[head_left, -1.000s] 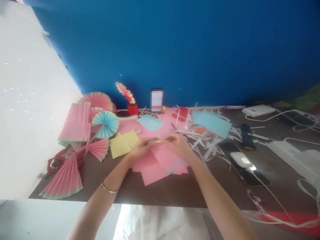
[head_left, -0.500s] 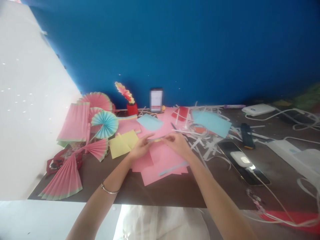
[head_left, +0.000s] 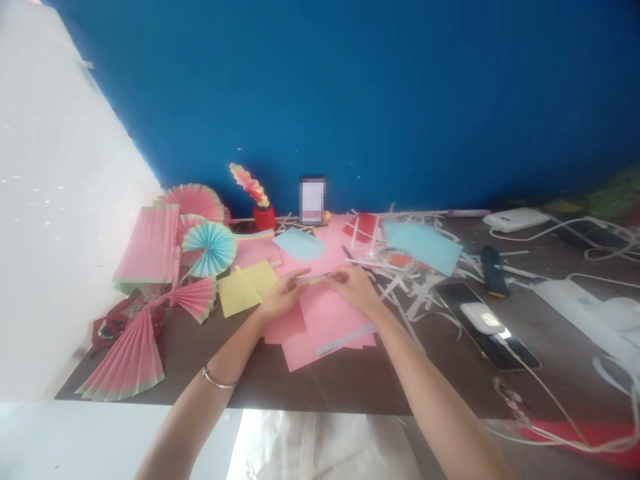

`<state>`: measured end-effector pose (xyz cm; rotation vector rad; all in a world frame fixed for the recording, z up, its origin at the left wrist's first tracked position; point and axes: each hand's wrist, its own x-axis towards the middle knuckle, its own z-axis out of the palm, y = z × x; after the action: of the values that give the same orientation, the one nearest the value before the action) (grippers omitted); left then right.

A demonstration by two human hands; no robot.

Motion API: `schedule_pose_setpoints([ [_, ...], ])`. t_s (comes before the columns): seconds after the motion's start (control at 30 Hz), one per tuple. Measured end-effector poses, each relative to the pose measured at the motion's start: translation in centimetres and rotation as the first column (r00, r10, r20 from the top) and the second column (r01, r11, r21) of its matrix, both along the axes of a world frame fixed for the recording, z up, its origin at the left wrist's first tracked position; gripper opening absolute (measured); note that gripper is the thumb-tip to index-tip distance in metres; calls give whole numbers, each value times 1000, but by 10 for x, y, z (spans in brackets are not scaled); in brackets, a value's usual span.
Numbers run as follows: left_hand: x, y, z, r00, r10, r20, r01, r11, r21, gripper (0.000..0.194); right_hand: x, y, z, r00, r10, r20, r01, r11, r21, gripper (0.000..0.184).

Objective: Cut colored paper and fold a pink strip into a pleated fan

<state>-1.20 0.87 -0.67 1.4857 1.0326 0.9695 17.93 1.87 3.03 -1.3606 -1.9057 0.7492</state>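
My left hand and my right hand face each other above pink paper sheets. Between their fingertips stretches a narrow paper strip, pale with some yellow, pinched at both ends. Finer detail on the strip is too blurred to tell. Yellow paper lies just left of my left hand. A blue-edged strip runs along the pink paper nearest me. Behind the hands is a light blue sheet.
Pleated paper fans crowd the left side. White paper scraps, another blue sheet and a dark phone with a white charger lie to the right. A second phone leans on the blue wall, near a red pot.
Hardly anything differs. Both hands keep their hold on the strip in almost the same place.
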Motion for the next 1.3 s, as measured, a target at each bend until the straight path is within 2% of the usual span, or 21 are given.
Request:
schedule_pose_setpoints([
  [0.2,0,1,-1,1000,1,-9,-1,1000,13,49,-2,-1,0,1000,-6,-7,6,1000,2,24],
  [0.4,8,-2,0,988,130,89,-130,992,-4,40,-10,-1,-13,999,-44,0,44,999,15,24],
  [0.57,10,1,-5,978,206,27,-206,979,-2,42,-10,-1,-11,1000,-15,-20,15,1000,8,22],
  [0.77,4,7,-10,985,121,126,-118,993,-30,41,-3,-2,-1,998,57,-39,-59,997,-56,24],
  [0.97,0,6,-5,991,26,134,-34,998,56,35,0,-2,1,998,50,-32,-52,996,-75,25],
  [1.17,-1,3,1,976,-72,207,84,995,-48,50,-7,-6,-1,998,64,-21,-65,996,-68,23],
  [1.3,1,3,-2,979,-64,192,79,994,-74,48,-12,-10,-1,996,84,-32,-86,992,-94,21],
])
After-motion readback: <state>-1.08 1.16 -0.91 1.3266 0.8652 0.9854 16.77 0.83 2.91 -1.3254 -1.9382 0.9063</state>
